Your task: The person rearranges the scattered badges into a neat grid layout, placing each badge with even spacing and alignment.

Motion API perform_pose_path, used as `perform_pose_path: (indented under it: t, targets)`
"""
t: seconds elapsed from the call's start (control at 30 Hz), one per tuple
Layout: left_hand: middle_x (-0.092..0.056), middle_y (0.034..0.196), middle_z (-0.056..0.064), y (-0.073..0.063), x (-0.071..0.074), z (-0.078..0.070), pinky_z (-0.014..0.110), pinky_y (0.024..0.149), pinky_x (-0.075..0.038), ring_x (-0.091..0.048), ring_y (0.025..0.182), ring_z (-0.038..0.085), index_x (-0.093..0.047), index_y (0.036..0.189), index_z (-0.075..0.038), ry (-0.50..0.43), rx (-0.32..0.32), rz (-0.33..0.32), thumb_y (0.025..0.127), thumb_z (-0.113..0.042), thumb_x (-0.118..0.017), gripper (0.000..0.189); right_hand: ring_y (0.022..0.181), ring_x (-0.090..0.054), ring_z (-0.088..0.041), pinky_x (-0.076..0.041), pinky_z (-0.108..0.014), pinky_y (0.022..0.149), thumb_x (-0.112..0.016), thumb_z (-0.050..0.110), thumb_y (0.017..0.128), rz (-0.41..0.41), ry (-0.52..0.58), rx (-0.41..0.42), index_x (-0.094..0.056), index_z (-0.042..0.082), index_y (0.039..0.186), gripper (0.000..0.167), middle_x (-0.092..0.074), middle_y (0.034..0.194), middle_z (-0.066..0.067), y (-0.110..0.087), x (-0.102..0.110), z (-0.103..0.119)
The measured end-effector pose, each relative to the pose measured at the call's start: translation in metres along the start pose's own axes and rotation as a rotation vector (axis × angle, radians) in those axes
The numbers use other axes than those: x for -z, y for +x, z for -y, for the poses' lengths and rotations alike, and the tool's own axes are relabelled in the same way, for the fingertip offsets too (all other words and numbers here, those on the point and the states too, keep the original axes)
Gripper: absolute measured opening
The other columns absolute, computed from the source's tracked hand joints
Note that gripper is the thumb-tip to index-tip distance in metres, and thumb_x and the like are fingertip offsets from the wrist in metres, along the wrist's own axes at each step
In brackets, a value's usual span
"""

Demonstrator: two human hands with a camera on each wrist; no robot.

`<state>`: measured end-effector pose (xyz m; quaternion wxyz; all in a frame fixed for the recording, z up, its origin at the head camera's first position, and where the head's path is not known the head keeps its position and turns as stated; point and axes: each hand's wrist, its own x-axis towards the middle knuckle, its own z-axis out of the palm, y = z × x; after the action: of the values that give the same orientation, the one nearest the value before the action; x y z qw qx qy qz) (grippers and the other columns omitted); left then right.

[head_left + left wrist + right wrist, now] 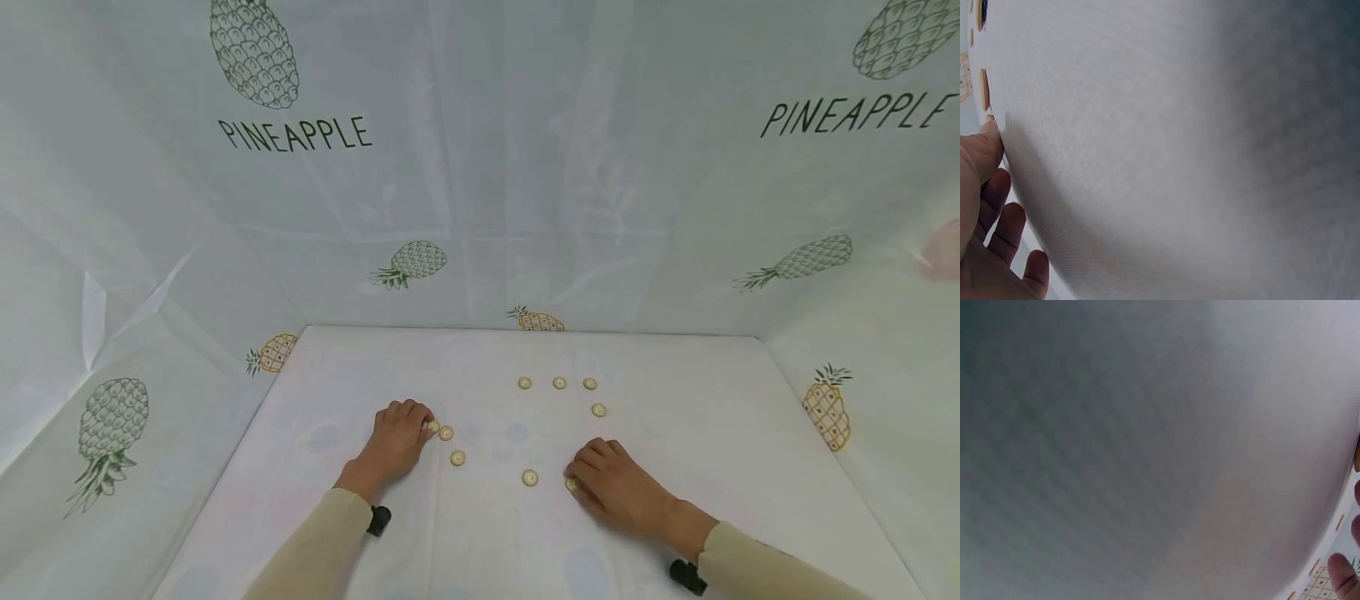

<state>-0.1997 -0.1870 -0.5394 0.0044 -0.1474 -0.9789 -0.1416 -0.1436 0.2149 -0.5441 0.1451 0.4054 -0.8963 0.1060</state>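
Small round wooden discs with a ring marked on top lie on the white-covered table. At left, my left hand (396,437) pinches one disc (433,426) at its thumb and fingertips, low on the cloth. Right beside it lies a second disc (446,433), and a third disc (457,457) is a little nearer me. My right hand (617,490) holds a disc (572,483) by its edge, between thumb and fingers. Left of that hand lies another disc (530,477). In the left wrist view, the thumb (985,147) is down at the cloth, near a disc (984,89).
Three discs stand in a row at the back, the middle disc (559,383) among them; one more disc (598,410) lies just in front of the row's right end. White pineapple-print sheeting (480,208) walls the table (675,392) at the back and sides.
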Motion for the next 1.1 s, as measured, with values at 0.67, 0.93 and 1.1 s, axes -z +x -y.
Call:
perform_pose_path:
  t: [0.67,0.93,1.1]
  targets:
    - [-0.061,0.117,0.007,-0.0010,-0.0012,0.0006,0.058,0.102,-0.045,-0.054,0.112,0.031,-0.062,0.113,-0.015,0.083,-0.059,-0.032,0.104,-0.025,-0.069,0.015,0.103,-0.052,-0.012,-0.044,-0.038,0.089,-0.084,0.028,0.091,0.009,-0.041,-0.069,-0.070,0.021,0.107,0.022,-0.063,0.105,0.010,-0.0089,0.0003,-0.0037]
    - [-0.061,0.115,0.006,-0.0010,-0.0010,0.0018,0.057,0.101,-0.044,-0.054,0.109,0.029,-0.062,0.114,-0.015,0.093,-0.083,-0.034,0.104,-0.025,-0.069,0.016,0.102,-0.052,-0.013,-0.043,-0.038,0.087,-0.085,0.028,0.090,-0.010,-0.048,-0.075,-0.069,0.021,0.106,0.024,-0.063,0.104,0.010,-0.0073,0.0006,-0.0031]
    - [-0.061,0.118,0.005,0.0001,-0.0019,0.0020,0.057,0.104,-0.043,-0.054,0.113,0.029,-0.061,0.116,-0.016,0.090,-0.063,-0.008,0.106,-0.027,-0.066,0.015,0.104,-0.052,-0.013,-0.043,-0.041,0.092,-0.085,0.029,0.089,-0.007,-0.038,-0.072,-0.069,0.022,0.108,0.026,-0.063,0.106,0.010,-0.0093,0.0010,-0.0055]
